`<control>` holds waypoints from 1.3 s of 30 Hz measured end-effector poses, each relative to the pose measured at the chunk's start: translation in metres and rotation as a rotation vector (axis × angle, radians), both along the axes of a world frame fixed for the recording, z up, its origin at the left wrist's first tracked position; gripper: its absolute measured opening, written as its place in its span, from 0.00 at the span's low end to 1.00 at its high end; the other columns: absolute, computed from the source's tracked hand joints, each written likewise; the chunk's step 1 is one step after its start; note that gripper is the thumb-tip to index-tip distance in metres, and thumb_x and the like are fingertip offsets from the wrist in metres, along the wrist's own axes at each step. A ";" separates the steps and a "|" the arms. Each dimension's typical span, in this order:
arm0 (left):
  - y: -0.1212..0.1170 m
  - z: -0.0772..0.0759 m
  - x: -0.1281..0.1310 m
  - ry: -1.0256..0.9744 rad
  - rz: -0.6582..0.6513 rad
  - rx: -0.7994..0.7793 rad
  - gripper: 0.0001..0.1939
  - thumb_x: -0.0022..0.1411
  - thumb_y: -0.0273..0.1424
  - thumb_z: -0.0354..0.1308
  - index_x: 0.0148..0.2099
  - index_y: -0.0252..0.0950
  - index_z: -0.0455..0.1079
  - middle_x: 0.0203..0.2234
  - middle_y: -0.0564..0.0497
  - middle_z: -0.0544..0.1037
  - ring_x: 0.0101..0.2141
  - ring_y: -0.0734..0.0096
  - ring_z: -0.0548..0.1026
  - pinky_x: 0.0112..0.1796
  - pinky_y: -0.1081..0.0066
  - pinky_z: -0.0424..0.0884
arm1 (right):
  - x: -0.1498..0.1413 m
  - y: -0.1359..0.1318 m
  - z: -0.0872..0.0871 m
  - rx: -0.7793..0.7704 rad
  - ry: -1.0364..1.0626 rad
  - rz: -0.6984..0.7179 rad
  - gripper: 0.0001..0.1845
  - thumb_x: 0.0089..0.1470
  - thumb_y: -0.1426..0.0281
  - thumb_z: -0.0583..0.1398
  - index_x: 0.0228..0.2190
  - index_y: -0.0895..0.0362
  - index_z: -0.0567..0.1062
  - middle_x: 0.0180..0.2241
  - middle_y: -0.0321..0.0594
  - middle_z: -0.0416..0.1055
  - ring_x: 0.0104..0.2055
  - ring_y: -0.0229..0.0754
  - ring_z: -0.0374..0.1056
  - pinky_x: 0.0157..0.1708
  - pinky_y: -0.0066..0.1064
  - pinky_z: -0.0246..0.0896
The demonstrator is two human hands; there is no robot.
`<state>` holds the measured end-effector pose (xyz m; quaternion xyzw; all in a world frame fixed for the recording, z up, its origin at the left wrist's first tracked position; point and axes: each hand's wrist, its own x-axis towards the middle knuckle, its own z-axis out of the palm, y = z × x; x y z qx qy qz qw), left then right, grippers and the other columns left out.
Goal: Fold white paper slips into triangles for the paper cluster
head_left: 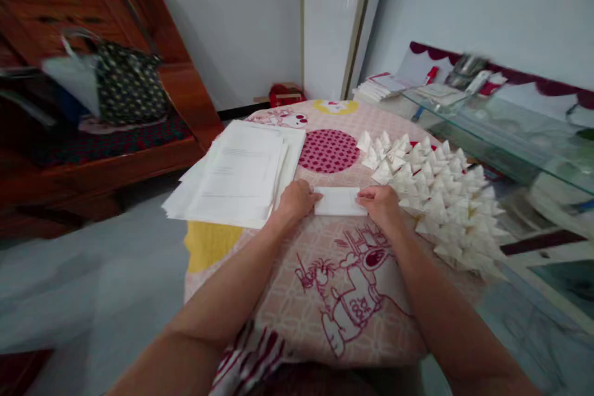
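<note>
A narrow folded sheet of white paper point(340, 202) lies flat on the cloth-covered table point(297, 297) in front of me. My left hand point(299, 199) is closed at its left end, thumb on the paper's edge. At the opposite end my right hand point(380, 199) pinches the paper between thumb and fingers. Left of my left hand rests a stack of loose white sheets point(236, 167), some with faint printed lines. Beyond my right hand stands a large cluster of pointed, folded white paper pieces point(431, 192), packed close together.
A glass-topped cabinet point(510, 136) stands along the right, with a pile of papers point(380, 85) at its far end. On the left, a wooden bench point(185, 93) holds a dotted bag point(130, 83). A red object point(286, 94) sits behind the table.
</note>
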<state>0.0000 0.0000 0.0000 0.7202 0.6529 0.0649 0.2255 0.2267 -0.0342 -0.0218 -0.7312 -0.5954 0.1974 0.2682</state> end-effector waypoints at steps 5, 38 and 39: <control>-0.002 0.003 0.002 -0.005 0.003 0.004 0.16 0.67 0.41 0.59 0.41 0.33 0.79 0.26 0.45 0.81 0.35 0.63 0.80 0.38 0.70 0.72 | 0.001 0.001 -0.003 0.015 0.011 -0.006 0.09 0.50 0.73 0.65 0.34 0.57 0.85 0.33 0.42 0.83 0.35 0.44 0.78 0.35 0.30 0.67; -0.006 -0.001 0.004 0.129 -0.013 0.128 0.14 0.67 0.41 0.59 0.45 0.35 0.76 0.42 0.40 0.81 0.45 0.54 0.79 0.44 0.63 0.74 | -0.001 0.000 0.000 0.008 -0.054 -0.022 0.08 0.50 0.70 0.65 0.33 0.56 0.85 0.32 0.41 0.83 0.34 0.43 0.77 0.34 0.29 0.67; -0.008 0.001 0.005 0.136 -0.014 0.149 0.14 0.66 0.40 0.59 0.45 0.35 0.76 0.42 0.40 0.81 0.45 0.53 0.79 0.44 0.62 0.74 | -0.002 0.000 0.000 0.011 -0.058 -0.019 0.08 0.50 0.70 0.65 0.33 0.56 0.85 0.32 0.41 0.83 0.34 0.43 0.77 0.35 0.29 0.67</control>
